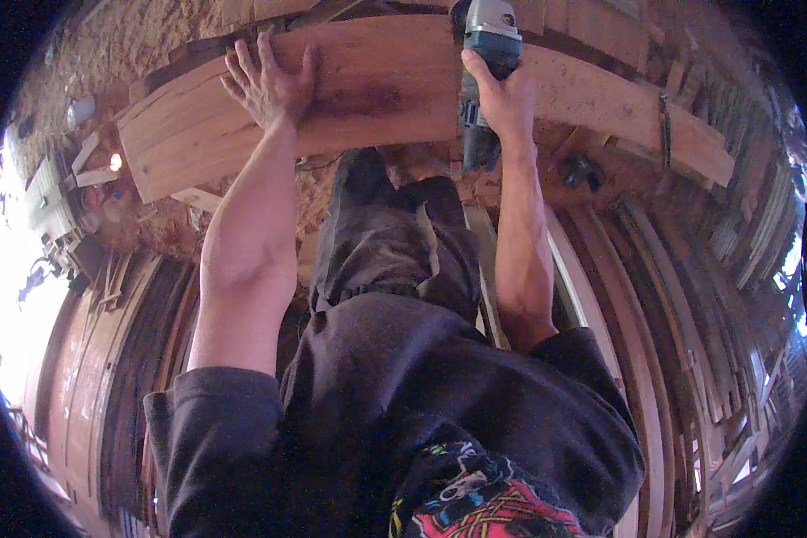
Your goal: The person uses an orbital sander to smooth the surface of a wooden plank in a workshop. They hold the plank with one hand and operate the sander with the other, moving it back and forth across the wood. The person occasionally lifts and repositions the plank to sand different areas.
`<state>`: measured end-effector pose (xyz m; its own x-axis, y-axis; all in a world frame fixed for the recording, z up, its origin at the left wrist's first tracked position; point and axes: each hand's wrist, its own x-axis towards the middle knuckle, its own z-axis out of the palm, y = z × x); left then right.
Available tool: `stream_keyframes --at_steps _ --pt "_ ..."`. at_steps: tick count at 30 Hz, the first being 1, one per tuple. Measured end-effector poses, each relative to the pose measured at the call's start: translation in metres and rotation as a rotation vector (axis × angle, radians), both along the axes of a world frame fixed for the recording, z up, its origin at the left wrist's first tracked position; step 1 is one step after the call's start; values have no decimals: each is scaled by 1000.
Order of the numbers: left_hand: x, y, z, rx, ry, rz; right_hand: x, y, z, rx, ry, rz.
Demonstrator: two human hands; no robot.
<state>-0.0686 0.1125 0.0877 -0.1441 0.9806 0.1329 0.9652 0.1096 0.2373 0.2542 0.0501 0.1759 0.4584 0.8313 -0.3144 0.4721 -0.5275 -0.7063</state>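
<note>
Reddish board (381, 76) lay at twelve o'clock, left hand (273, 91) spread flat upon it. Right hand (511, 100) gripped a teal power tool (495, 45) near one; long planks (641, 359) lined four and eight.

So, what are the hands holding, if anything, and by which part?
The right hand grips a power tool around the middle of its body. The left hand lies spread on the board.

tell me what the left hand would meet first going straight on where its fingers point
Probably the dark strip beyond the board, though depth is unclear and the left hand might pass over it.
</note>
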Motion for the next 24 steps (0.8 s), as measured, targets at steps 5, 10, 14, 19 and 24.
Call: stream_keyframes --at_steps 5,10,14,19,24 --pt "1 0 2 5 1 -8 5 -1 1 12 145 -69" --pt "2 1 2 -11 -9 -1 -1 3 4 28 71 -63" --pt "-1 -1 -1 -15 -18 0 -7 4 11 62 61 -62" --pt "2 1 3 -18 -44 -8 37 -12 9 196 115 -231" --pt "-1 -4 5 83 -80 -27 33 -48 57 256 184 -530"
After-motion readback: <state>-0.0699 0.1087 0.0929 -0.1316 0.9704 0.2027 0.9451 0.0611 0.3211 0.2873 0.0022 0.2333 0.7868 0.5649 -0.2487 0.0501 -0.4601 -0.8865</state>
